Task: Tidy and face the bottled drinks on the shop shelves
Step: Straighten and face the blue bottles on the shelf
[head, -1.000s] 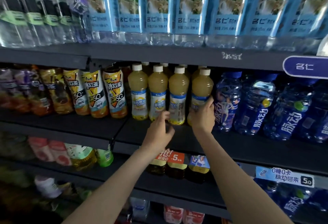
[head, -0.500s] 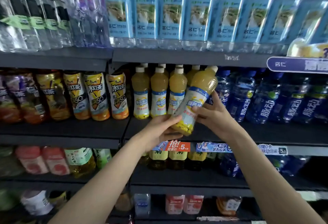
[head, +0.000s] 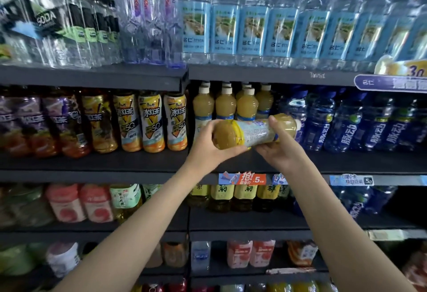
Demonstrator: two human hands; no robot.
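You hold one yellow juice bottle (head: 254, 132) lying on its side in the middle of the frame, in front of the row of yellow juice bottles (head: 225, 104) that stands on the middle shelf (head: 138, 162). Your left hand (head: 209, 145) cups its base end with the fingers curled under it, and your right hand (head: 280, 147) grips it nearer the neck, thumb over the top; the white cap points right, toward the blue drink bottles (head: 346, 127). The small-print side of the label faces you, so the front is likely turned away. To do this well, roll the bottle between both hands until the front panel matches its neighbours, then tip it upright with the left hand supporting the base. Set it into the gap at the right end of the yellow row, just beside the blue bottles, flush with the shelf edge. Lower it gently so it does not knock the standing bottles over.
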